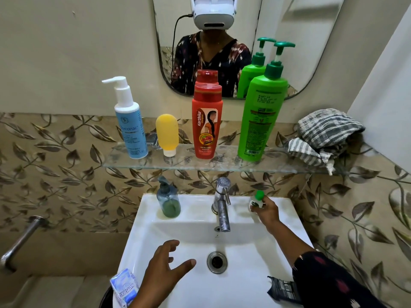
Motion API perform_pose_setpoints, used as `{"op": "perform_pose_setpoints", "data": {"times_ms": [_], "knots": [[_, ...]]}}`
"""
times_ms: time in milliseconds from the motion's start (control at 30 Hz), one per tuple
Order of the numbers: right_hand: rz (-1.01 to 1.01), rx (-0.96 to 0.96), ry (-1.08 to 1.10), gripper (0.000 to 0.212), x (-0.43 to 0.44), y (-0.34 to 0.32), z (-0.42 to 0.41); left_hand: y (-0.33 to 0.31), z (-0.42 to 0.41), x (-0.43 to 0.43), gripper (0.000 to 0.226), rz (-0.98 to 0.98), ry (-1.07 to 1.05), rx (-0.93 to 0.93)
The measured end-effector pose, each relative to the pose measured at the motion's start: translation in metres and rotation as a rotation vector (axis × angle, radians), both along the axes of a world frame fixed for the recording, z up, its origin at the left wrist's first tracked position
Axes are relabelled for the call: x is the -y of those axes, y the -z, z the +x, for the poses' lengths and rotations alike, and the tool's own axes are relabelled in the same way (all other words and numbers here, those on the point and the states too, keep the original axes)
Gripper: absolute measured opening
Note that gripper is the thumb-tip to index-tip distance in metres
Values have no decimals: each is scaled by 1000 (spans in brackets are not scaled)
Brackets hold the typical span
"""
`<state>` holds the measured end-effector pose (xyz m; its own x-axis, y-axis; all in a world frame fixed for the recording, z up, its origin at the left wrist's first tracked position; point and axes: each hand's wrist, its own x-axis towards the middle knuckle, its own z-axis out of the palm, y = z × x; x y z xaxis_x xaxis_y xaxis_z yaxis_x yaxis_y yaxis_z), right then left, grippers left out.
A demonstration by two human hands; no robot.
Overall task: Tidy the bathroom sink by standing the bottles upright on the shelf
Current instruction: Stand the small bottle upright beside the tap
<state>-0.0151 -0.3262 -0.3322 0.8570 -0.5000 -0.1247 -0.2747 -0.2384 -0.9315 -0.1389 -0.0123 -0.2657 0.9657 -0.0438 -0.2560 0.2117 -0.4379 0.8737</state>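
Fingers of our right hand [265, 211] clasp a small green-capped bottle [256, 201], label unreadable, right of the tap [221, 204]; our left hand [163, 266] spreads empty; behind, red "Karthika" shampoo [206, 121].

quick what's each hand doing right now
Left hand: open, fingers spread above the sink basin, holding nothing.
Right hand: closed around a small green-capped bottle near the tap.

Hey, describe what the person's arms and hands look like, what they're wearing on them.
Both hands are bare, with no gloves, rings or watch visible. The right hand comes from a dark sleeve with reddish blotches, ending partway along the forearm. The left hand shows a bare wrist and forearm; no sleeve is in view there.
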Motion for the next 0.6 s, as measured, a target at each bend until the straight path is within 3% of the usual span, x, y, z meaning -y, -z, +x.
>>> {"op": "perform_pose_setpoints", "data": {"times_ms": [133,267,467,600], "knots": [[-9,3,0,41,2,5,1,1,-1,2,53,-7,1,-14],[-64,2,-110,42,2,1,5,-3,-3,2,88,-14,13,-32],[-115,-44,-144,48,7,4,9,1,-3,5,54,7,3,-9],[-78,-51,-117,49,7,6,9,1,-2,8,52,12,0,-7]]}}
